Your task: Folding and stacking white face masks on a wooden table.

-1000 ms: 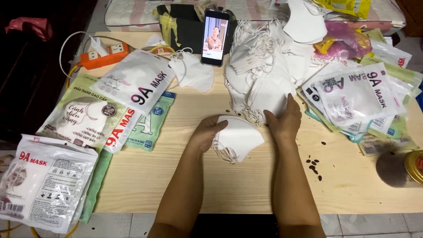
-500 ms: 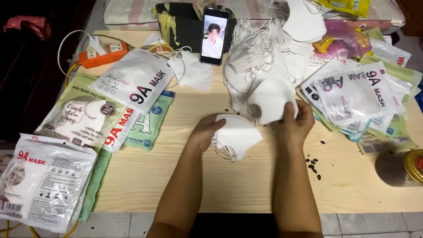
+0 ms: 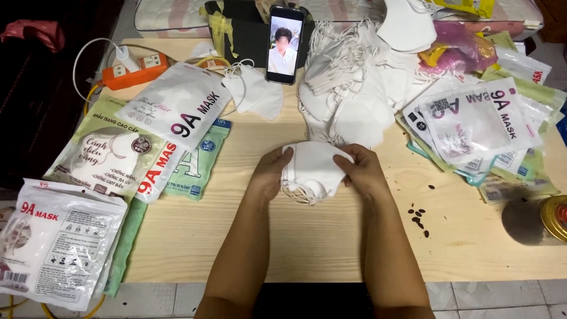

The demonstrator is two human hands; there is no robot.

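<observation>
A small stack of folded white face masks [image 3: 312, 169] lies on the pale wooden table [image 3: 295, 248] in front of me. My left hand [image 3: 269, 174] grips its left edge and my right hand [image 3: 363, 171] grips its right edge, so both hold the stack between them. Thin ear loops hang out under the stack. Just behind it rises a big loose heap of white masks [image 3: 354, 88].
Printed mask packets [image 3: 171, 109] lie spread at the left, more packets [image 3: 484, 121] at the right. A phone [image 3: 284, 44] stands propped at the back centre. An orange power strip [image 3: 133, 70] sits back left, a gold tin [image 3: 555, 215] at the right edge, dark specks [image 3: 418, 215] nearby.
My right hand took a mask from the heap and brought it down onto the stack. Both hands now close on the stack's sides.
</observation>
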